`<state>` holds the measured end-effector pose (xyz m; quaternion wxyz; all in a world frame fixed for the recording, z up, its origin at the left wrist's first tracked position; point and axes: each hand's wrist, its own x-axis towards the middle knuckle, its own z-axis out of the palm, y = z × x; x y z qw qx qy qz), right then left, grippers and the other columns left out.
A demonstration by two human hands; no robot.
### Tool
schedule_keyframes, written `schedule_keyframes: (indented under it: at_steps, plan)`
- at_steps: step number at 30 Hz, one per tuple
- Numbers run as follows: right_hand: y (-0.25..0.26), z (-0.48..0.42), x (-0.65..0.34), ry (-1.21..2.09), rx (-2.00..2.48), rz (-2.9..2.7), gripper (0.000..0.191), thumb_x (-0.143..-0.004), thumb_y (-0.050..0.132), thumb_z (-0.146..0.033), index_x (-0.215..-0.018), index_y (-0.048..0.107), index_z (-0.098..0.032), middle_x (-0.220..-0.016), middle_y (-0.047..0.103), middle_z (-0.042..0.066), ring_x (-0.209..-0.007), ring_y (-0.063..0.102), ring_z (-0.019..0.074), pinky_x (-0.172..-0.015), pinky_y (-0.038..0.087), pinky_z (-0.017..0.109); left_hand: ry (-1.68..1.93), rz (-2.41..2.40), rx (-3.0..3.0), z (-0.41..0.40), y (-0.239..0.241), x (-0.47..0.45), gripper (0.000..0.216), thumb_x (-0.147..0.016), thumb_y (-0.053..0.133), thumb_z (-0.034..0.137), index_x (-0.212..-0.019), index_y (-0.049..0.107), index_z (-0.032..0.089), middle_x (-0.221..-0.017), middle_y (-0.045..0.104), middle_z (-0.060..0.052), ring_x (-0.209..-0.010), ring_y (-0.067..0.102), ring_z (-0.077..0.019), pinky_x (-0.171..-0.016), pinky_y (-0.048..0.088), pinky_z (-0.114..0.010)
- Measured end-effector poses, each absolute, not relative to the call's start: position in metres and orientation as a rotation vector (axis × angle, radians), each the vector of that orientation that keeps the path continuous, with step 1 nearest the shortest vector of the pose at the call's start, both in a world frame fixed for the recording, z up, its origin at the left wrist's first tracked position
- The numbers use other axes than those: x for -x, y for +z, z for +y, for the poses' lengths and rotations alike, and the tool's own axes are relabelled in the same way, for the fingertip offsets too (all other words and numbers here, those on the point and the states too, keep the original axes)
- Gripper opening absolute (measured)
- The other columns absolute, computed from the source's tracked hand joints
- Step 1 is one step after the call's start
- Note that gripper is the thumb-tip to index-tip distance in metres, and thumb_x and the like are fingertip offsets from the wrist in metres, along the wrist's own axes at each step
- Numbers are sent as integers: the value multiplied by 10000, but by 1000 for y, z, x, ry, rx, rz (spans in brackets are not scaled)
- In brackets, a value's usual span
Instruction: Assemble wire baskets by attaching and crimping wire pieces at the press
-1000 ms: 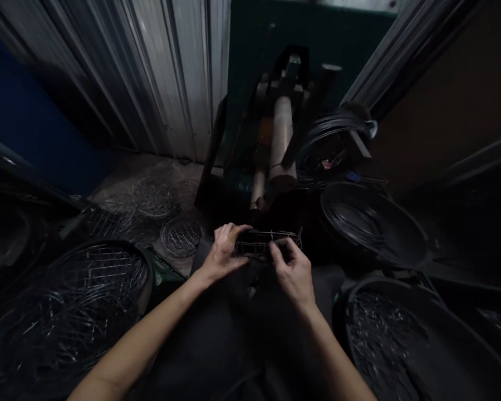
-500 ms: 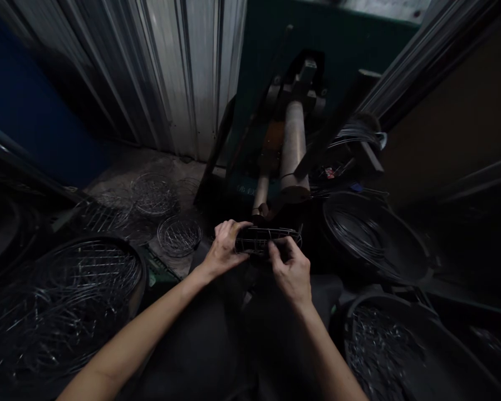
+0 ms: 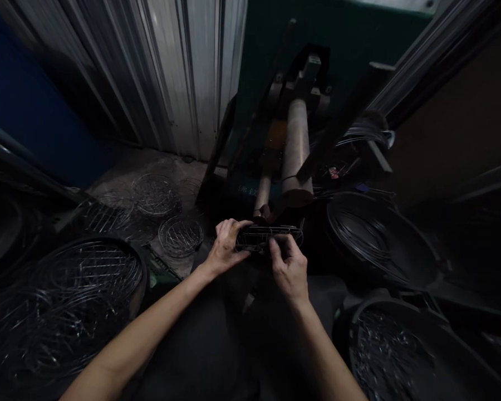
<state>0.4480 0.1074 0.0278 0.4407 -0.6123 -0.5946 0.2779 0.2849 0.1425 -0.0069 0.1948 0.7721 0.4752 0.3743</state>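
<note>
Wire basket (image 3: 269,238), oblong and open-barred, gripped between left hand (image 3: 226,248) and right hand (image 3: 289,266)

I've got a small oblong wire basket (image 3: 269,238) in front of me, its long side running left to right and its far rail tipped slightly up toward the right. It's made of thin metal wire: long rails run along its length, crossed by short, closely spaced wires that form an open cage. It's dark down here, so I can't make out every joint. My left hand (image 3: 227,248) wraps around the left end, with my fingers curling over the top. My right hand (image 3: 289,267) pinches the near rail right of the middle, leaving the right end sticking out past it.
</note>
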Motion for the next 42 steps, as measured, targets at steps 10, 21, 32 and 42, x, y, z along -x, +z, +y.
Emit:
schedule_keyframes:
  at_steps: [10, 21, 32, 42]
  plan:
    - [26, 107, -449, 646, 1511, -1501, 213, -890, 471, -403, -848, 531, -203, -703, 591, -4, -631, 553, 138, -600, 419, 234, 1059, 1334, -2178, 144, -7, -285, 575, -658, 665, 156, -1180, 438, 236, -998, 507, -30, -990, 488, -232, -929, 343, -401]
    - [25, 117, -446, 554, 1464, -1524, 201, -889, 474, -380, -835, 527, -194, -679, 587, -12, -592, 543, 121, -572, 407, 218, 1150, 1300, -2246, 154, -10, -285, 559, -665, 664, 166, -1171, 433, 216, -1010, 525, -33, -969, 495, -221, -917, 345, -389]
    - [10, 121, -444, 589, 1421, -1476, 185, -889, 456, -375, -876, 523, -203, -722, 619, 1, -611, 588, 143, -615, 460, 256, 1168, 1276, -2409, 169, -18, -277, 520, -720, 657, 256, -1198, 460, 198, -1008, 531, -52, -956, 475, -223, -920, 332, -400]
    - [26, 52, -505, 465, 1672, -1278, 332, -849, 519, -464, -1020, 589, -188, -942, 670, 60, -753, 648, 183, -708, 503, 302, 1082, 1290, -2332, 151, -5, -275, 582, -664, 676, 207, -1203, 457, 177, -958, 519, -38, -939, 501, -215, -897, 363, -380]
